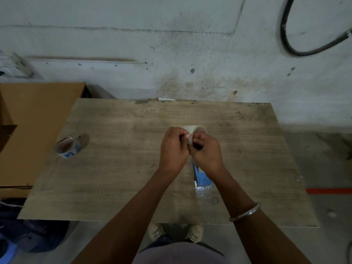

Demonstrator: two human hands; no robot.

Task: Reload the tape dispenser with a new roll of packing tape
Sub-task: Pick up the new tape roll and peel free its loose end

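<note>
Above the middle of the wooden table [133,168] I hold a pale roll of packing tape [194,129]. My right hand [206,151] grips the roll with curled fingers. My left hand [174,147] pinches at the roll's edge with thumb and fingertips. Most of the roll is hidden behind both hands. Under my right wrist lies a blue object [202,177] on crinkled clear plastic film [204,191]; my hand hides part of it, and I cannot tell whether it is the dispenser. A used tape roll [67,146] with a brown core and blue print lies at the table's left.
A large cardboard box [32,126] stands against the table's left side. Dark bags [28,231] lie on the floor below it. A stained wall rises behind the table, with a black hose [285,35] at the upper right. An orange floor stripe [329,191] runs to the right.
</note>
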